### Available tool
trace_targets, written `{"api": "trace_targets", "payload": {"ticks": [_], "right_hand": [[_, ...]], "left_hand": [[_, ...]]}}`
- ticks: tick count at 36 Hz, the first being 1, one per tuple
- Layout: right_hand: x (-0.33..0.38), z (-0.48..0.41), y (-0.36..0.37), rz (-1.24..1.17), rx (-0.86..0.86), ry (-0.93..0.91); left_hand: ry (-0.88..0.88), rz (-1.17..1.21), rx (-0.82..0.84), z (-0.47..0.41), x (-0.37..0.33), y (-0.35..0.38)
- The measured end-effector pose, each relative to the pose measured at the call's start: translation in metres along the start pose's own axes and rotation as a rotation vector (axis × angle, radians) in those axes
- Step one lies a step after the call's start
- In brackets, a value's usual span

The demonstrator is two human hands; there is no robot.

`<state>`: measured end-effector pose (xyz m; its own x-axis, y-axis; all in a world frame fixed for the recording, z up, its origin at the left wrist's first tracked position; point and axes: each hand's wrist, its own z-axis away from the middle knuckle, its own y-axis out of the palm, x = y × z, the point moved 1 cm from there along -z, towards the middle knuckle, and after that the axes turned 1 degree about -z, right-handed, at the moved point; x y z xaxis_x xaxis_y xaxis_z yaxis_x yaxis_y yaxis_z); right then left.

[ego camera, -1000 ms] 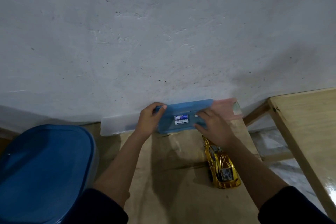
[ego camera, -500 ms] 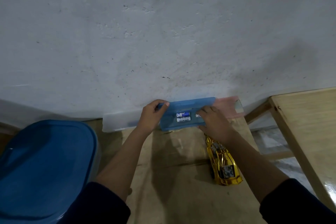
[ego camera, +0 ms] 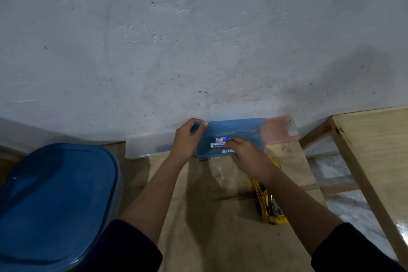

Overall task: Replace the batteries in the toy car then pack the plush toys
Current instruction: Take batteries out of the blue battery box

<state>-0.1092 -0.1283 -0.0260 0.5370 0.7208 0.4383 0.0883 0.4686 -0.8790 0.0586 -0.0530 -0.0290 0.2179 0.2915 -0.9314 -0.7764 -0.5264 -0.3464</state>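
A translucent blue plastic case (ego camera: 242,130) stands open against the wall at the far edge of the table. My left hand (ego camera: 187,139) grips its left end, thumb over the raised lid. Several batteries (ego camera: 217,145) with white and blue labels lie inside. My right hand (ego camera: 245,154) reaches into the case, its curled fingers over the batteries; whether it holds one is hidden. A shiny gold toy car (ego camera: 268,205) lies on the table under my right forearm, partly covered by it.
A clear case (ego camera: 145,147) lies left of the blue one and a pink case (ego camera: 279,131) right of it, all along the wall. A large bin with a blue lid (ego camera: 53,203) stands at the left. A second wooden table (ego camera: 375,150) stands at the right.
The case's lid has swung up toward the wall. My right hand has moved left from the case's front edge into it, over the batteries.
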Motion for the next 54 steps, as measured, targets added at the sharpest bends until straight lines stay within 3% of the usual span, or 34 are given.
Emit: {"api": "trace_targets", "payload": {"ticks": [6,16,23,34,43,54], "right_hand": [[0.008,-0.004,0.008,0.097,-0.066,-0.121],[0.010,-0.015,0.021,0.356,-0.128,-0.118],[0.009,-0.018,0.032,0.512,-0.173,-0.215],[0.010,-0.024,0.038,0.374,-0.079,-0.217],[0.008,-0.026,0.040,0.396,-0.168,-0.247],[0.009,-0.027,0.029,0.188,-0.004,-0.257]], "left_hand": [[0.027,-0.004,0.000,-0.001,0.002,-0.001],[0.036,0.002,0.007,0.000,0.001,-0.004],[0.036,0.015,0.011,-0.002,0.003,-0.004],[0.029,0.072,0.045,-0.003,0.004,-0.006],[0.018,0.094,0.062,-0.004,0.004,-0.008],[0.060,0.116,0.069,-0.005,0.006,-0.007]]}}
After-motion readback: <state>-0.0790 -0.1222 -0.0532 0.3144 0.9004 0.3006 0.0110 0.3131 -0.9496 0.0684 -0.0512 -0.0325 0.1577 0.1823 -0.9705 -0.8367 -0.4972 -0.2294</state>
